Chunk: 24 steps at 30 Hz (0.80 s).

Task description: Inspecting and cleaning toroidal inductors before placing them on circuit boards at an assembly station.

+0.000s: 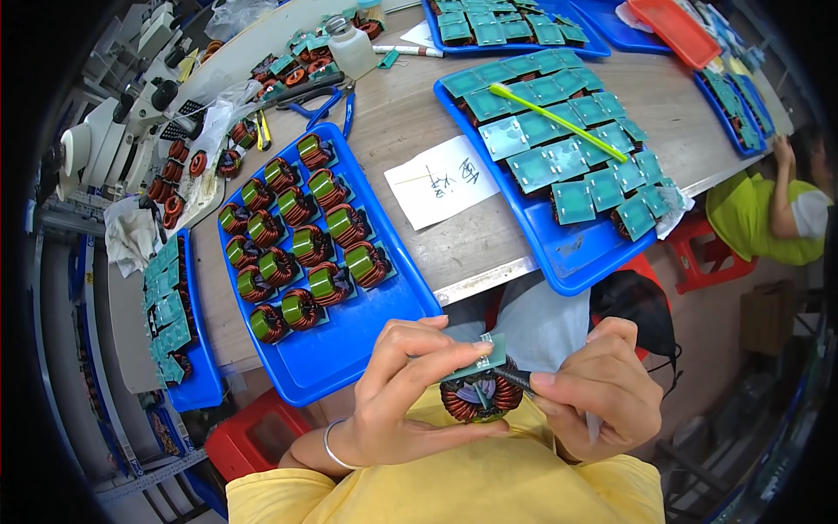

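My left hand (401,393) is closed round a copper-wound toroidal coil (461,403) with a small green circuit board (497,351) on its upper side. Its fingers press the board from above, and the thumb side supports the coil from below. My right hand (611,393) pinches a slender dark tool (513,376), whose tip reaches the coil just under the board. The tool's exact kind cannot be made out. Both hands are in front of my yellow shirt, off the table's near edge. Left of them, a blue tray (307,382) bears several similar coils with green tape (312,244).
A second blue tray (572,262) carries rows of green boards under a yellow-green stick (559,120). Between the trays lies a handwritten paper (436,196). Pliers (319,109) and a bottle (351,51) stand farther back. Red stools (253,432) and another person (768,205) flank the table.
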Motion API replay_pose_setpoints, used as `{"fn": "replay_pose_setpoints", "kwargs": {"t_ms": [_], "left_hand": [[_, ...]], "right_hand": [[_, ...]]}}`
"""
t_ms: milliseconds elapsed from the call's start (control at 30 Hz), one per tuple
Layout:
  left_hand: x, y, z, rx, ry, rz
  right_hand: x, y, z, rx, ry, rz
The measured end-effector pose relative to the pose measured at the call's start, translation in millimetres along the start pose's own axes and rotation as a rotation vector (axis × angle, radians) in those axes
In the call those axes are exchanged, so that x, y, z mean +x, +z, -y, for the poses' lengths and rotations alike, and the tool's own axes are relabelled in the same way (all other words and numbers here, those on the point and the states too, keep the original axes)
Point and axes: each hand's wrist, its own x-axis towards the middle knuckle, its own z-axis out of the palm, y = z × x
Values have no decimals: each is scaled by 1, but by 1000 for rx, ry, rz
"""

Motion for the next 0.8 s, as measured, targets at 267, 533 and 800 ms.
{"fn": "replay_pose_setpoints", "kwargs": {"t_ms": [267,533,800], "left_hand": [[-2,1,6,-26,-8,57],[-7,5,6,-910,-438,54],[-5,-3,12,-415,-156,179]], "right_hand": [[-1,0,1,180,-18,30],[-26,8,-18,300,170,-250],[-34,14,-16,417,266,-88]]}}
